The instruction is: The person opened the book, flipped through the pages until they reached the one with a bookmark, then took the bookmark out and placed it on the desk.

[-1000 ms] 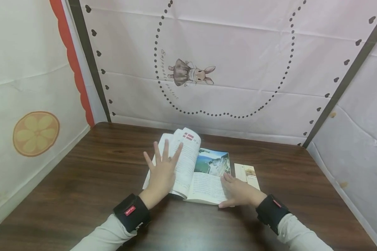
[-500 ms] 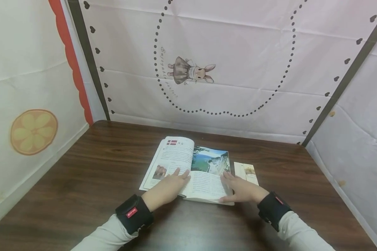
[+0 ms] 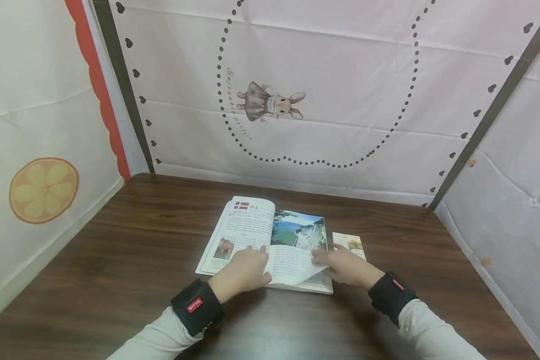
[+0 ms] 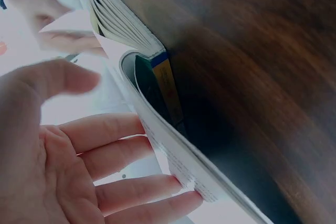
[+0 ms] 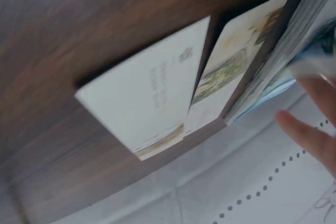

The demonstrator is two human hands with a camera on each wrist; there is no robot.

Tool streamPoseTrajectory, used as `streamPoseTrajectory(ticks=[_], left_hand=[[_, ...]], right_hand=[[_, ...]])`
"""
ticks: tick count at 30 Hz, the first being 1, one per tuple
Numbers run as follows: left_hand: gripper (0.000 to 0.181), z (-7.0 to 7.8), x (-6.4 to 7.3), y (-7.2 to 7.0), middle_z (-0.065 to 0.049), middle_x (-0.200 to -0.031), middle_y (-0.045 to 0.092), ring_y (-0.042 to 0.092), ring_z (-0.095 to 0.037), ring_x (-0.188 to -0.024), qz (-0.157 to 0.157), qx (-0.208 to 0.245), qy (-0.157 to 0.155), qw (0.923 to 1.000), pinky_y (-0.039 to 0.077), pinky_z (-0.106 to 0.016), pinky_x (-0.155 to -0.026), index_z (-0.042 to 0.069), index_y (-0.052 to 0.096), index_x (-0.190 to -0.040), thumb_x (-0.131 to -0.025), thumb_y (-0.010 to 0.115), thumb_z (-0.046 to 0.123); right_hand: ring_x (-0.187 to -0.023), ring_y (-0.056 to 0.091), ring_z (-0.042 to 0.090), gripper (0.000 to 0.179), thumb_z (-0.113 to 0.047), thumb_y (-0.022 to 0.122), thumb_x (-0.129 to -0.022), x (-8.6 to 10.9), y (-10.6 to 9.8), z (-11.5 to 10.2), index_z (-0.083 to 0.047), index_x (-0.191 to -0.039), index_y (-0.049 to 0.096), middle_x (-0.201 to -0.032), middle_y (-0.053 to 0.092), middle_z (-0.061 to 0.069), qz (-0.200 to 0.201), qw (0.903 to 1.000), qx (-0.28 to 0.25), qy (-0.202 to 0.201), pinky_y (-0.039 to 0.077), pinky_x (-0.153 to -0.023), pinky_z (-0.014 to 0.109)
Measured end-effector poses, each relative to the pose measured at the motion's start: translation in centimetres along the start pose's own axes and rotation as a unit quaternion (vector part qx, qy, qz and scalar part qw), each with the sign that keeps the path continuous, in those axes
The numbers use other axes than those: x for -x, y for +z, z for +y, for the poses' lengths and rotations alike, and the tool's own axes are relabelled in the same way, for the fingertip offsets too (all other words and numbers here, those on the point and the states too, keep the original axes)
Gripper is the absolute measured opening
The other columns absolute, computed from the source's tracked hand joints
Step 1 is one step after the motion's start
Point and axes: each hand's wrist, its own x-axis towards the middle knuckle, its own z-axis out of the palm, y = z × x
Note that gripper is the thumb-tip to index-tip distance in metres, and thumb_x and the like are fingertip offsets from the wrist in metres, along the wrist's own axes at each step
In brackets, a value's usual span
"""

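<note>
An open book (image 3: 253, 218) lies on the table, its left page printed with a red-and-white flag and its right side topped by a coastal photo. My left hand (image 3: 243, 267) rests on the left page near the gutter; in the left wrist view its fingers (image 4: 123, 158) are spread fairly straight, tips at the paper. My right hand (image 3: 348, 265) pinches the right-hand page (image 3: 303, 272), whose lower corner curls up off the page beneath. The right wrist view shows only some of the right fingers (image 5: 302, 132), beside the book's page edges (image 5: 283, 56).
Two illustrated cards, a whiter one (image 5: 152, 87) and a second one (image 5: 231, 66), lie close to the book's right side, partly behind my right hand in the head view. Wood-grain table (image 3: 130, 260) surrounds them. Printed cloth (image 3: 342, 100) walls the back and sides.
My left hand came down from the raised left pages, which now lie flatter, and settled near the gutter. The right hand went from lying on the right page to lifting its corner.
</note>
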Motion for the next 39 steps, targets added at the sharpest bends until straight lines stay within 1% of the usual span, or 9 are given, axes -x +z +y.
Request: streamPoseTrajectory(ticks=[6,12,17,22,27,31,33,36,39], left_hand=[[0.065,0.1,0.0,0.2,-0.021,-0.121,0.062,0.062,-0.040,-0.103,0.002,0.008,-0.003,1.0000,0.053,-0.046,-0.081,-0.002,0.064,-0.114,-0.075,0.070,0.049],[0.069,0.5,-0.3,0.5,-0.009,-0.084,0.067,0.052,-0.017,-0.065,0.030,0.008,0.005,0.9995,0.043,-0.031,-0.062,0.005,0.068,-0.101,-0.065,0.073,0.063],[0.058,1.2,-1.1,0.6,-0.001,-0.059,0.057,0.044,-0.013,-0.052,0.056,-0.073,0.012,0.9957,0.035,-0.026,-0.052,0.007,0.069,-0.078,-0.069,0.068,0.065],[0.054,1.8,-1.8,0.8,0.001,-0.052,0.053,0.044,-0.014,-0.049,0.066,-0.131,0.010,0.9891,0.038,-0.027,-0.048,0.009,0.066,-0.066,-0.073,0.066,0.063],[0.027,2.2,-1.8,0.7,-0.001,-0.054,0.056,0.045,-0.015,-0.048,0.086,-0.132,0.012,0.9875,0.040,-0.028,-0.047,0.007,0.067,-0.069,-0.074,0.072,0.032],[0.012,1.9,-1.9,0.1,-0.002,-0.053,0.054,0.044,-0.013,-0.046,0.094,-0.080,-0.004,0.9923,0.037,-0.025,-0.044,0.005,0.066,-0.071,-0.076,0.067,0.016],[0.014,1.6,-1.9,-0.1,-0.002,-0.053,0.052,0.044,-0.013,-0.045,0.096,-0.046,-0.017,0.9942,0.035,-0.024,-0.042,0.004,0.063,-0.067,-0.078,0.064,0.012],[0.023,1.0,-1.5,-0.3,-0.002,-0.052,0.049,0.042,-0.013,-0.044,0.097,0.010,-0.041,0.9944,0.031,-0.023,-0.041,0.004,0.058,-0.061,-0.082,0.061,0.012],[0.027,0.5,-1.0,-0.4,-0.004,-0.056,0.052,0.043,-0.014,-0.044,0.081,0.089,-0.085,0.9890,0.030,-0.023,-0.041,0.001,0.060,-0.066,-0.086,0.061,0.019]], right_hand=[[-0.100,0.067,0.022,0.030,-0.003,0.079,-0.071,-0.9,-0.8,-0.7,-0.009,-0.100,0.071,-0.103,0.072,0.006,0.171,0.9823,0.063,-0.043,0.048,-0.090,0.045],[-0.104,0.064,0.024,0.034,0.006,0.079,-0.065,-2.0,-2.3,-2.1,-0.009,-0.094,0.073,-0.104,0.072,0.006,0.295,0.9486,0.071,-0.090,0.047,-0.090,0.043],[-0.110,0.059,0.030,0.036,0.011,0.077,-0.064,-2.6,-2.5,-2.9,-0.008,-0.094,0.072,-0.108,0.070,0.009,0.359,0.9260,0.051,-0.104,0.047,-0.092,0.045],[-0.110,0.059,0.031,0.035,0.011,0.077,-0.063,-2.6,-2.2,-3.1,-0.008,-0.092,0.072,-0.108,0.070,0.010,0.378,0.9199,0.042,-0.094,0.047,-0.091,0.046],[-0.111,0.059,0.032,0.035,0.006,0.079,-0.064,-2.4,-2.2,-3.1,-0.006,-0.096,0.070,-0.112,0.068,0.011,0.377,0.9237,0.026,-0.063,0.048,-0.091,0.047],[-0.116,0.058,0.032,0.050,-0.008,0.081,-0.071,-2.0,-2.1,-2.9,-0.004,-0.117,0.062,-0.121,0.064,0.013,0.349,0.9369,-0.017,0.013,0.047,-0.095,0.050],[-0.118,0.057,0.031,0.061,-0.018,0.080,-0.074,-1.8,-2.0,-2.7,-0.005,-0.128,0.055,-0.127,0.061,0.013,0.292,0.9536,-0.047,0.057,0.046,-0.096,0.049],[-0.122,0.054,0.033,0.079,-0.034,0.079,-0.075,-1.1,-1.3,-2.2,-0.004,-0.139,0.043,-0.138,0.051,0.016,0.145,0.9833,-0.053,0.097,0.045,-0.097,0.050],[-0.129,0.047,0.035,0.094,-0.047,0.076,-0.073,-0.6,-0.4,-2.0,-0.001,-0.143,0.035,-0.145,0.041,0.020,0.002,0.9936,-0.051,0.101,0.041,-0.100,0.054]])
